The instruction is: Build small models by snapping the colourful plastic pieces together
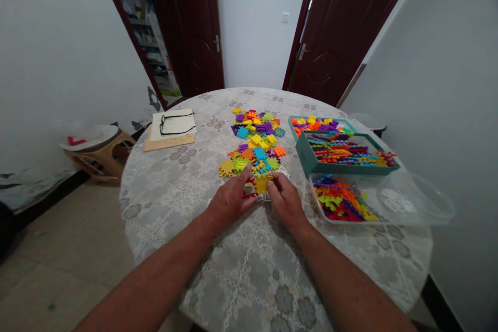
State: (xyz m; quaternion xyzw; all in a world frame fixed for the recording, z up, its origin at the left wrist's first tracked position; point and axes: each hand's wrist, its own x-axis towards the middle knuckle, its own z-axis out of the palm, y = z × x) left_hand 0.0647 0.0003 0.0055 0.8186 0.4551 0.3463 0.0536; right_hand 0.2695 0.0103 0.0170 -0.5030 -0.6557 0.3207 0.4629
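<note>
My left hand [232, 196] is closed on a red toothed plastic building piece [249, 189], its thumb pointing up and away from me. My right hand [286, 198] pinches the right edge of a yellow toothed building piece [261, 184]. The two pieces meet side by side between my hands; whether they are locked together I cannot tell. Just beyond my fingers lies a loose pile of gear-shaped pieces [249, 158] in yellow, green, blue and orange. The fingertips of my left hand are partly hidden behind the pieces.
Farther back is a second pile of pieces [257, 123]. On the right stand a teal box [350, 168] of stacked pieces, a teal tray [295, 123] and a clear plastic container [389, 220]. Glasses [177, 124] rest on paper and a wooden board [169, 142] at the left.
</note>
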